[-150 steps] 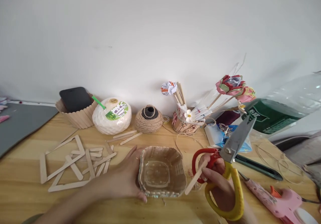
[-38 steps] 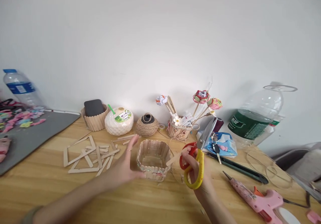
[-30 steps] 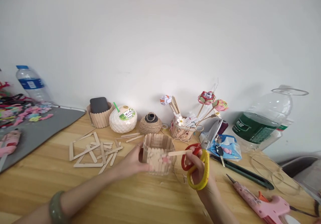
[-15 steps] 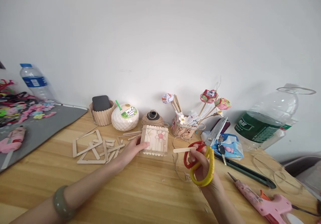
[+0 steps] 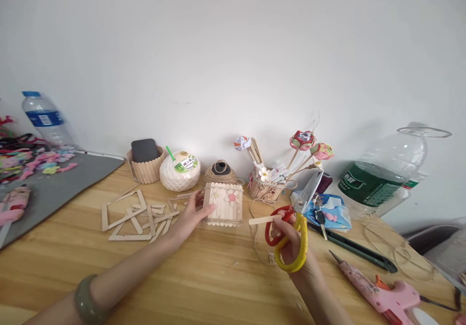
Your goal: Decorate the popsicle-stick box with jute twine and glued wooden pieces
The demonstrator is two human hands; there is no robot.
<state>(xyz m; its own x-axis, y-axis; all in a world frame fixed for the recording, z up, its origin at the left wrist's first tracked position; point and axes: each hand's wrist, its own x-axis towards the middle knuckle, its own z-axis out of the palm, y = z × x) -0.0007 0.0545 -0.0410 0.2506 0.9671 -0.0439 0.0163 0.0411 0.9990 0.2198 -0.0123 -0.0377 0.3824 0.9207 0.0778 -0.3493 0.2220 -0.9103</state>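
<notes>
My left hand (image 5: 194, 214) is closed on the left side of a small box made of craft sticks (image 5: 223, 213), with twine and a pink-centred flower on its front. The box stands on the wooden table. To the right, my right hand (image 5: 292, 240) grips a pair of scissors (image 5: 302, 248) with red and yellow handles, blades pointing up and away. Pinched between its thumb and finger is a single craft stick (image 5: 260, 220), its rounded end toward the box. A short gap separates stick and box. Part of the scissors is hidden by my fingers.
Loose craft sticks (image 5: 125, 237) lie left of the box. Behind stand a stick-walled holder (image 5: 151, 169), a coconut (image 5: 182, 175), a twine ball (image 5: 220, 173) and a flower pot (image 5: 267, 191). At right are a pink glue gun (image 5: 386, 296), a utility knife (image 5: 358, 251) and a large bottle (image 5: 378, 179).
The whole view has shifted slightly, so most things sit a little further left. Both hands keep their grips, with the stick and scissors held almost as before.
</notes>
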